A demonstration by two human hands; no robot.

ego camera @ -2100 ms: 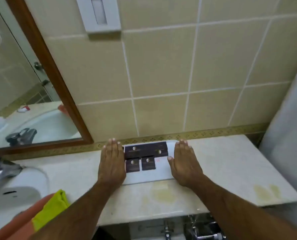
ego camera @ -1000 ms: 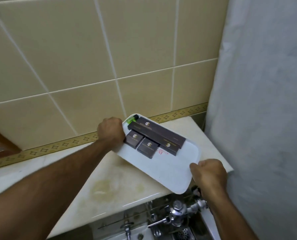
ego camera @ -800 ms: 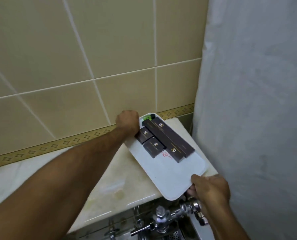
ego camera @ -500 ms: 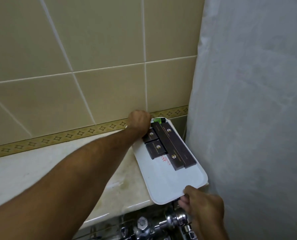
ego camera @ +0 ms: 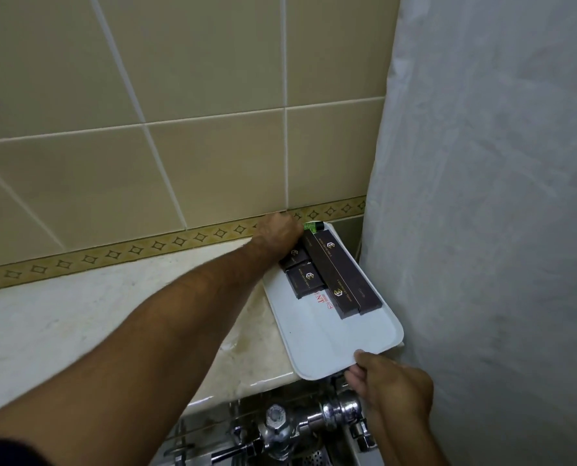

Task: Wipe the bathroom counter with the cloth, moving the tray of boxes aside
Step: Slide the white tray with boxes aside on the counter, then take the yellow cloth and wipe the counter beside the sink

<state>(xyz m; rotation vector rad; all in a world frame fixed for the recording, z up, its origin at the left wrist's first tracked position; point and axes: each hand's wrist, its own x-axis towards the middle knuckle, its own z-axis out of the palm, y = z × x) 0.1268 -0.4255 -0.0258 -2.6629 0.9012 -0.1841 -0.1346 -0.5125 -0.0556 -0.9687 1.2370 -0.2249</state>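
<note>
A white tray (ego camera: 331, 334) lies lengthwise at the far right end of the pale marble counter (ego camera: 78, 324), its near end jutting over the front edge. Several dark brown boxes (ego camera: 334, 274) sit on its far half, with a small green item (ego camera: 312, 226) at the back corner. My left hand (ego camera: 278, 232) grips the tray's far left corner by the wall. My right hand (ego camera: 388, 381) pinches the near edge. The cloth is out of view.
A white shower curtain (ego camera: 489, 213) hangs right against the tray's right side. Beige wall tiles (ego camera: 213, 163) with a patterned border back the counter. Chrome valves and pipes (ego camera: 280, 428) sit below the counter's front edge. A yellowish stain (ego camera: 246, 344) marks the marble.
Both hands carried the tray from the middle of the counter to its right end and turned it lengthwise against the curtain. Over the last half second it has barely shifted.
</note>
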